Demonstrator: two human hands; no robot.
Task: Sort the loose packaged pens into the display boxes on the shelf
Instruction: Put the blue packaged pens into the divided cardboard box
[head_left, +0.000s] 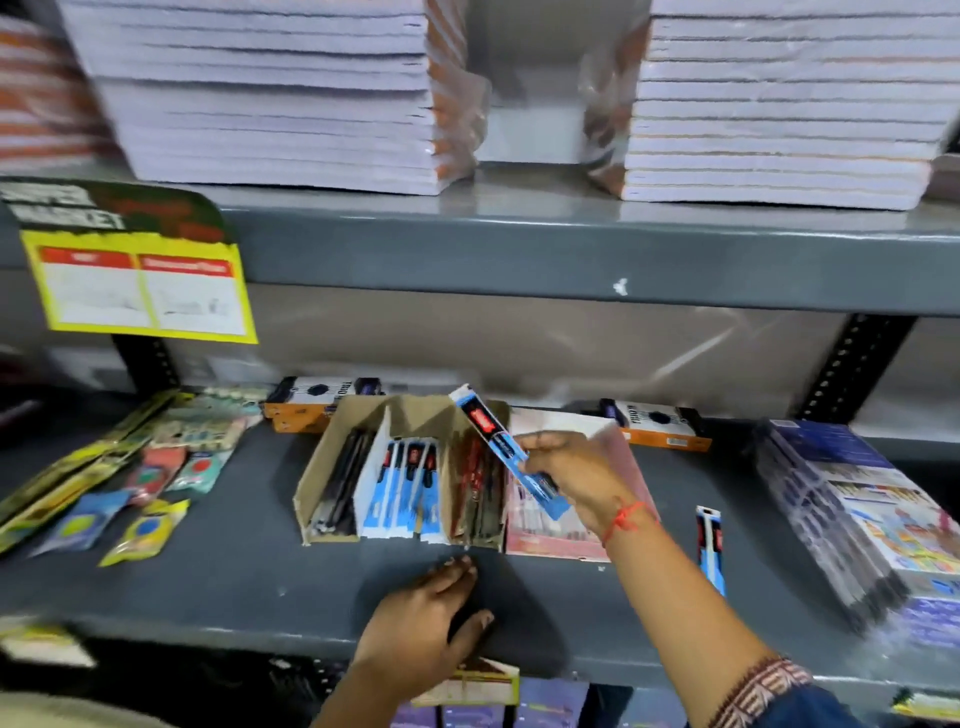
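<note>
Grey shelf carries the cardboard display box. Right hand, fingers clamped on a blue packaged pen, hovers above it; next, drop it among matching blues. Left hand rests open. Another pen lies right.

Only thing you can really read is "SUPER MARKET" on the dark header of the yellow shelf tag. The black-and-orange boxes show something like "TRIO", everything else is blur.

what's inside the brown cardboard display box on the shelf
The cardboard display box holds black pens left, blue-carded pens middle, red pens right. Its bottom is covered.
</note>
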